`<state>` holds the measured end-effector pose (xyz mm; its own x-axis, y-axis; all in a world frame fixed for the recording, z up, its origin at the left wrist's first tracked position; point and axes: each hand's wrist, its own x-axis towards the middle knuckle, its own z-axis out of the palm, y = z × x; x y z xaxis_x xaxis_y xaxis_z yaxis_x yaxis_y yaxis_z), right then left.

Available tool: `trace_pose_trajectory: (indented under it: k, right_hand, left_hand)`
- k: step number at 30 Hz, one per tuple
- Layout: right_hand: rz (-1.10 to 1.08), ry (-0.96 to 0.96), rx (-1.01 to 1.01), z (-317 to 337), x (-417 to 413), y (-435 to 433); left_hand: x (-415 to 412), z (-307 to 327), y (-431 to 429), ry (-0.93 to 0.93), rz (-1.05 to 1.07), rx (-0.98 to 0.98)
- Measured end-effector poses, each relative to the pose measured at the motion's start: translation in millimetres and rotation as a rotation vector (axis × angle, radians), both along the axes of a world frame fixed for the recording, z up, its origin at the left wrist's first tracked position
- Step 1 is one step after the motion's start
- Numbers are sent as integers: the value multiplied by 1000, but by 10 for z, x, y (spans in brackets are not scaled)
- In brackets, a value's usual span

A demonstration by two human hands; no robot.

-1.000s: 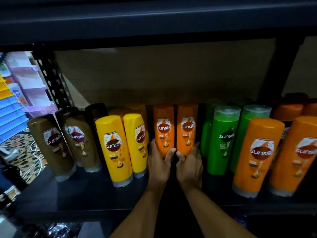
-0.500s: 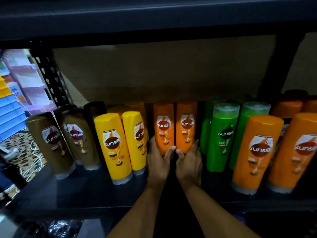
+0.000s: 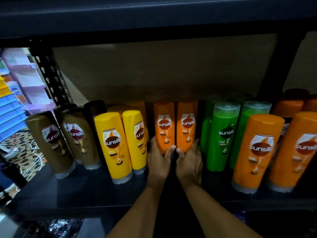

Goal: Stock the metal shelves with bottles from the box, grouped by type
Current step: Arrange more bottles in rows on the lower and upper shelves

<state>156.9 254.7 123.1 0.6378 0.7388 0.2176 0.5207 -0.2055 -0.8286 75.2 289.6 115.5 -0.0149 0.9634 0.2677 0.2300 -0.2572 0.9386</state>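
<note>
- Nothing of consequence had moved since the earlier frames: your hands stayed on the same two bottles, and those bottles stood where they had been.
- Your left hand [image 3: 158, 162] gripped the left orange bottle [image 3: 164, 121] low down, thumb curled across its front and fingers round its left side.
- Your right hand [image 3: 188, 162] gripped the right orange bottle [image 3: 187, 121] likewise, thumb at the lower front, fingers along its right side.
- The left orange bottle stood upright, cap down, towards the back of the shelf [image 3: 85, 191]; its base was hidden behind your hand.
- The right orange bottle stood just beside it on the right, upright, labels of both facing you. Whether the two touched could not be told.
- Yellow bottles [image 3: 113, 146] stood just left of the left orange bottle and nearer the shelf's front edge.
- Brown bottles [image 3: 49, 143] stood farther left of it, beyond the yellow ones, leaning in this wide view.
- Green bottles [image 3: 223, 134] stood to its right, past the second held bottle.
- Larger orange bottles [image 3: 257, 152] stood farther right again, near the front edge.
- A perforated upright [image 3: 51, 74] rose well to its left, and a brown panel [image 3: 163, 69] closed the back above it.
</note>
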Motion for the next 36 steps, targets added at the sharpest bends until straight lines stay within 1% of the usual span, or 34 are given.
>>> trace_pose_trajectory:
  k: [5, 9, 15, 18, 22, 25, 29, 33, 36]
  right_hand:
    - [-7, 4, 1, -15, 9, -1]
    - [-2, 1, -8, 1, 8, -4]
    - [-12, -24, -12, -12, -22, -167]
    - [22, -17, -16, -2, -51, -367]
    - [106, -32, -43, 8, -144, -744]
    - [178, -67, 12, 21, -153, -1068]
    - [197, -143, 142, 29, 62, -1551]
    - [94, -198, 251, 94, 481, -1848]
    - [-19, -206, 307, 173, 818, -1956]
  left_hand:
    - [3, -2, -1, -5, 0, 14]
    - [-14, -22, 1, 34, -6, 3]
    - [-68, -94, -141, 241, 63, 37]
    - [-134, -138, -302, 280, 57, 63]
    - [-255, -63, -655, 341, 57, 3]
    - [-361, -51, -885, 383, 20, 27]
    - [-353, 23, -1214, 440, -19, 1]
    - [-134, 49, -1417, 430, -57, 13]
    - [168, 103, -1494, 333, -124, 17]
